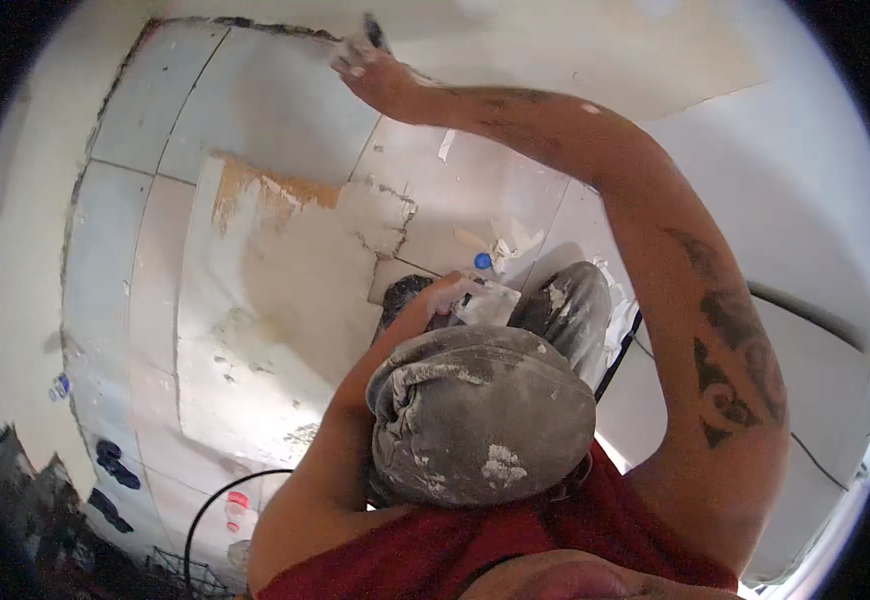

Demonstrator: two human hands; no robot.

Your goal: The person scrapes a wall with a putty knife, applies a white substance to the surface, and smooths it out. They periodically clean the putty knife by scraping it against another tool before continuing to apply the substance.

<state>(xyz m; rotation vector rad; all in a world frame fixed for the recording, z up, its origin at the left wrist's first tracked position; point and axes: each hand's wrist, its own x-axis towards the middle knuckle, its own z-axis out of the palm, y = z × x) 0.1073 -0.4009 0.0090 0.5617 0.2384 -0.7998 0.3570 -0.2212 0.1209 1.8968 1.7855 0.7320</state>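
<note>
My right hand (363,62), dusted white and a little blurred, is raised at the top against the wall's lower edge. Its fingers are closed round a dark-handled tool (374,32), whose working end I cannot make out. Low in front of my body, my left hand (449,293) grips a whitish, plaster-smeared flat piece (491,304), partly hidden by grey, dusty cloth (485,415). Just beyond it are a blue cap (483,261) and pale scraps (507,246) on the tiles.
A pale board (285,300) with a torn brown patch lies on the tiled floor (160,235). Dark footwear (115,465) and a red-labelled bottle (237,510) lie at lower left, near a black cable (193,525). A small bottle (60,387) is by the left wall.
</note>
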